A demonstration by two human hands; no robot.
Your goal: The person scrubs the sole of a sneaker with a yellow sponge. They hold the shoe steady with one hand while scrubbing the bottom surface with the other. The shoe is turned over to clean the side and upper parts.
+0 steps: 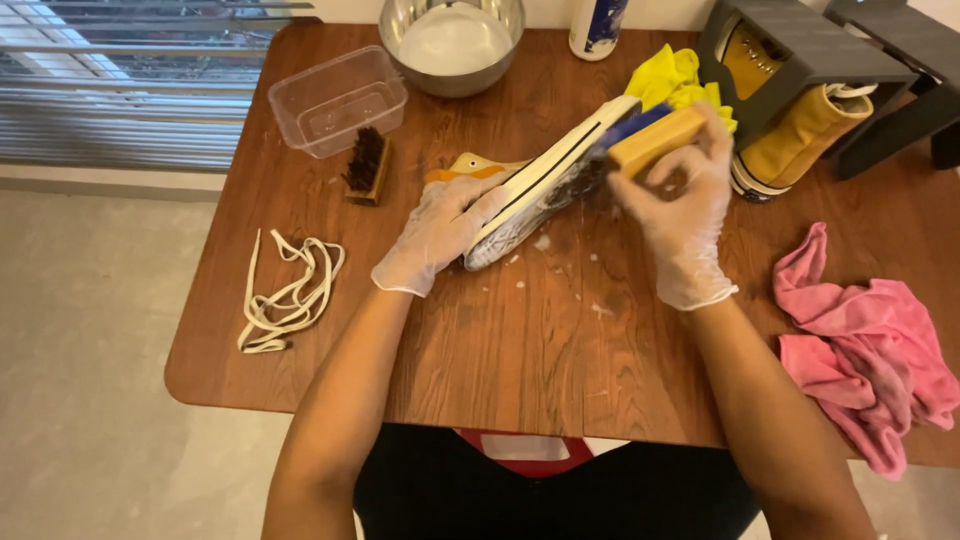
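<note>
Wooden tabletop (520, 340), soap flecks scattered. Left hand (440, 232), gloved, grips a sneaker (545, 185) tipped on its side, sole up, mid-table. Right hand (685, 215) clenches a wooden brush (655, 138) against the sole. Shoe looks light, canvas soft, wet rubber likely slippery; hold by the stiff sole edge.

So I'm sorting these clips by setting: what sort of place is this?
Probably a home, set up for shoe cleaning: a wooden table beside a window with blinds, with a metal bowl, loose laces and a pink cloth on the table.
</note>
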